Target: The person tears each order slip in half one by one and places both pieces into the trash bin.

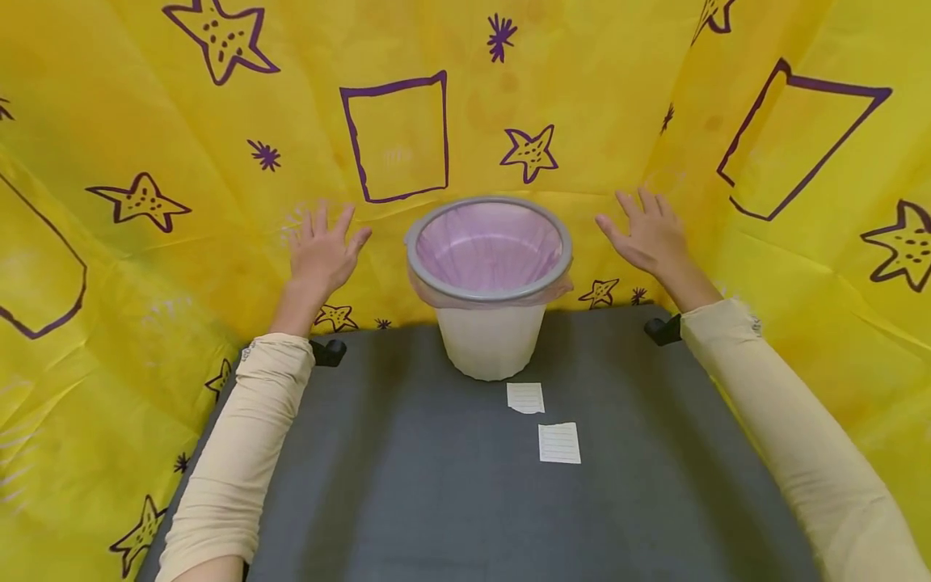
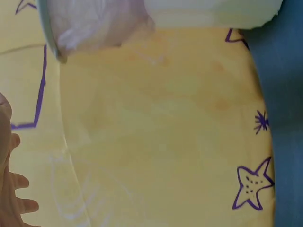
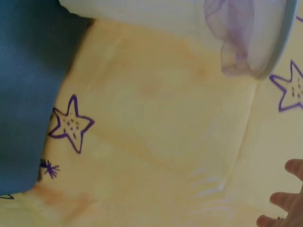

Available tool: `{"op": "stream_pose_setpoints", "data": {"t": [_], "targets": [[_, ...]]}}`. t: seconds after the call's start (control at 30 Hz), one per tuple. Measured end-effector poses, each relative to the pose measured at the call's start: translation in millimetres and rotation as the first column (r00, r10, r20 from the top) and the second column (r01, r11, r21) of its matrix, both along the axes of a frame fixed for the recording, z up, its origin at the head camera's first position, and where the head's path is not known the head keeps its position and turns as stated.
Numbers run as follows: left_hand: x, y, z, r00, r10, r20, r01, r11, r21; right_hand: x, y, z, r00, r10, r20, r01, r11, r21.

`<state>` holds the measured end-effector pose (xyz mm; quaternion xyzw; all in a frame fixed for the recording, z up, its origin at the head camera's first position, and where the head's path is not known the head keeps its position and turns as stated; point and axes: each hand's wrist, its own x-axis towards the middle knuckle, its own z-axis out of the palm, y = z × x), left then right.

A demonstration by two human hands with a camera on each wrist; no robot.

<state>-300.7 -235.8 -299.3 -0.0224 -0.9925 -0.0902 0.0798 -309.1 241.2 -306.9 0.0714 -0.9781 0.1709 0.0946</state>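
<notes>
Yellow star-printed sheeting [image 1: 618,65] surrounds the grey worktop [image 1: 422,485]. Your left hand [image 1: 323,257] and right hand [image 1: 650,234] spread their fingers wide, holding nothing; the lined bin [image 1: 491,319] stands between those fingers, untouched, two paper slips [image 1: 559,443] nearer you.

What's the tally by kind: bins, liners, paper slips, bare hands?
Bin: 1
Pink liner: 1
Paper slips: 2
Bare hands: 2 (left hand, right hand)
Total: 6
</notes>
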Motion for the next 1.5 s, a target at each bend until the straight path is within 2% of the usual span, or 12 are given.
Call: {"op": "stream_pose_setpoints", "data": {"t": [0.13,0.33,0.5,0.6,0.73,0.9,1.0,1.1,1.2,1.27,1.4,1.5], "targets": [[2.5,-13.3,-3.1,0.999,0.030,-0.011,-0.030,1.000,-0.006,0.2,9.6,-2.1,1.000,-0.014,-0.003,0.014,1.000,-0.013],[8.8,-24.9,-15.5,0.998,0.049,0.045,-0.048,0.999,-0.022,2.8,16.5,-14.0,0.999,-0.025,0.041,0.024,0.999,0.023],[21.1,-33.2,-24.8,0.996,0.080,-0.029,-0.080,0.997,0.007,12.3,23.2,-29.8,0.999,-0.037,0.000,0.037,0.999,0.000],[32.9,-37.7,-44.1,0.995,0.088,-0.053,-0.087,0.996,0.016,22.5,26.7,-53.4,0.999,-0.039,0.000,0.039,0.999,-0.014],[45.2,-41.3,-78.7,0.995,0.096,-0.028,-0.095,0.995,0.019,34.5,28.2,-86.1,0.998,-0.047,0.033,0.047,0.999,-0.011],[55.9,-41.0,-100.2,0.994,0.109,-0.029,-0.107,0.993,0.056,43.7,27.1,-95.3,0.998,-0.057,0.040,0.058,0.998,-0.034],[69.4,-27.8,-115.3,0.989,0.128,-0.071,-0.122,0.989,0.082,54.7,24.3,-102.3,0.997,-0.074,-0.031,0.073,0.997,-0.034],[88.0,-6.3,-145.5,0.987,0.137,-0.080,-0.128,0.986,0.110,73.4,16.9,-125.9,0.990,-0.095,-0.108,0.092,0.995,-0.026],[101.3,8.0,-173.9,0.989,0.139,-0.057,-0.130,0.983,0.129,87.7,6.4,-152.3,0.988,-0.105,-0.109,0.103,0.994,-0.031],[105.2,11.1,-182.7,0.987,0.150,-0.055,-0.141,0.980,0.142,92.7,1.4,-163.6,0.990,-0.105,-0.096,0.101,0.994,-0.042],[112.2,14.0,-188.0,0.983,0.163,-0.083,-0.150,0.978,0.143,101.5,-3.8,-176.1,0.987,-0.121,-0.104,0.116,0.992,-0.056],[126.1,22.7,-199.4,0.989,0.139,-0.058,-0.131,0.983,0.128,114.4,-10.4,-189.8,0.986,-0.126,-0.106,0.120,0.991,-0.064]]}}
